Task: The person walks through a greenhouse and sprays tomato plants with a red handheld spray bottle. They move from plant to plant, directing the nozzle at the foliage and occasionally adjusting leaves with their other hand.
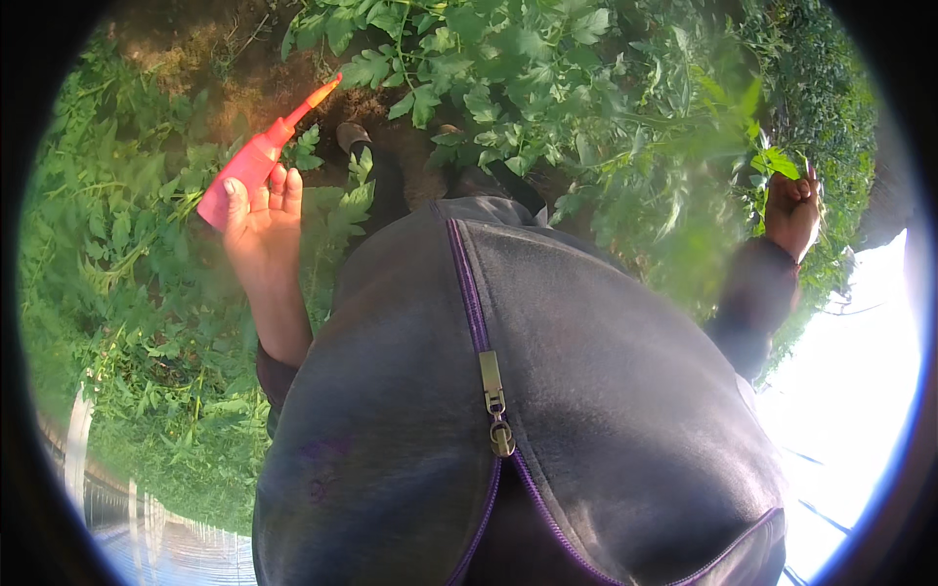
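My left hand [262, 212], palm towards the camera, holds a pink-red plastic squeeze bottle [245, 167] between thumb and fingers. The bottle is tilted, and its long orange nozzle [315, 97] points up and right, its red tip near the leaves of a tomato plant [432, 73]. Far to the right, my right hand [793, 209] is raised among the foliage with its fingers curled around a thin leafy stem. A bright green leaf [777, 161] stands out at its fingertips; the exact grip is small and partly hidden.
Dense tomato-like foliage [110, 220] grows on both sides. Brown soil [220, 66] shows at the upper left, and a shoe [353, 136] stands between plants. My dark zipped jacket [410, 366] fills the lower middle. Pale posts [77, 447] stand at the lower left; bright light glares at the lower right.
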### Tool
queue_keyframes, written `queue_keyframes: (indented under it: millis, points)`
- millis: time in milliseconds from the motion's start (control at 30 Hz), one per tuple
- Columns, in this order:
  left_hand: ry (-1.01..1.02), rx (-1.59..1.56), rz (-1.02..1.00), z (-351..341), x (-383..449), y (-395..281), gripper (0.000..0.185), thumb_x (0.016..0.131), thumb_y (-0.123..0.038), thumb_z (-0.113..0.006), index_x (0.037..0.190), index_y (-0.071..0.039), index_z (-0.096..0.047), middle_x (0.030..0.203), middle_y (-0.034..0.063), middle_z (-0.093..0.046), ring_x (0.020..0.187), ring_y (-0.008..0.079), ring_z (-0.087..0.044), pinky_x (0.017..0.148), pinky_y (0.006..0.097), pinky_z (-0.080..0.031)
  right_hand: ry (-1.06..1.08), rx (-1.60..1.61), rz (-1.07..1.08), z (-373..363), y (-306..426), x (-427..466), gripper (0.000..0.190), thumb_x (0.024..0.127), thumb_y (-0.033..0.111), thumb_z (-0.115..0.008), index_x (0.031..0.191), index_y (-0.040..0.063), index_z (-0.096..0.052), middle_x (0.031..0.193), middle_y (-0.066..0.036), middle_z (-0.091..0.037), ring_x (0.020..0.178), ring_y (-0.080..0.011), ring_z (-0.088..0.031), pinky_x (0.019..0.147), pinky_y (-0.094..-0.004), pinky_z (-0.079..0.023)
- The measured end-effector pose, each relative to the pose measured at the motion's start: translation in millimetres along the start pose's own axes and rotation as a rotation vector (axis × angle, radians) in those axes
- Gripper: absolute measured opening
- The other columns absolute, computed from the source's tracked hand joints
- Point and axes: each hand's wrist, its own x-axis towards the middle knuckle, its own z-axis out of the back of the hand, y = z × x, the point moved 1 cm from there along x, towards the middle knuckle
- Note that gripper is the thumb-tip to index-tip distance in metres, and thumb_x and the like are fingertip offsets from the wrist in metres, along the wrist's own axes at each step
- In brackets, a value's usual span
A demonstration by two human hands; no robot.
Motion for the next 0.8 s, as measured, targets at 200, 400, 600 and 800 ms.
queue_keyframes:
  millis: [200, 400, 600, 800]
  points:
    - [-0.123, -0.038, -0.047, -13.7, -2.6, -9.9, 0.034, 0.089, -0.026, -0.058, 0.112, -0.002, -0.051, 0.109, 0.011, -0.057, 0.095, 0.0229, -0.054, 0.093, 0.0427, -0.043, -0.031, 0.133, 0.05, -126.0, 134.1, -70.9, 0.029, 0.096, 0.024, -0.046, 0.106, 0.002, -0.06, 0.067, 0.003, -0.047, 0.06, -0.0054, -0.041, 0.06, -0.0234, -0.037]
    - [-0.161, -0.015, -0.01, 1.2, 2.0, -19.0, 0.036, 0.089, -0.027, -0.058, 0.113, -0.002, -0.05, 0.108, 0.0103, -0.057, 0.095, 0.0219, -0.053, 0.092, 0.0421, -0.044, 1.012, -0.278, 0.006, -214.1, 75.8, -130.3, 0.041, 0.092, 0.03, -0.05, 0.123, 0.003, -0.049, 0.094, -0.014, -0.062, 0.086, -0.0233, -0.059, 0.079, -0.0329, -0.046]
    - [-0.156, -0.047, 0.013, 20.4, 18.2, -17.5, 0.039, 0.088, -0.028, -0.059, 0.115, -0.002, -0.047, 0.105, 0.0094, -0.054, 0.094, 0.0225, -0.051, 0.091, 0.042, -0.044, 1.04, -0.331, 0.049, -271.6, -35.9, -126.9, 0.048, 0.088, 0.029, -0.051, 0.132, 0.01, -0.04, 0.11, -0.023, -0.057, 0.107, -0.0372, -0.053, 0.092, -0.0407, -0.041]
    - [-0.138, 0.004, 0.07, 10.2, 23.1, -19.3, 0.039, 0.088, -0.027, -0.06, 0.113, -0.001, -0.047, 0.104, 0.01, -0.053, 0.094, 0.0235, -0.051, 0.092, 0.0422, -0.044, 1.015, -0.831, 0.114, -256.5, -164.9, -15.0, 0.044, 0.085, 0.017, -0.049, 0.13, 0.016, -0.044, 0.13, -0.023, -0.042, 0.112, -0.0387, -0.049, 0.091, -0.0424, -0.043]
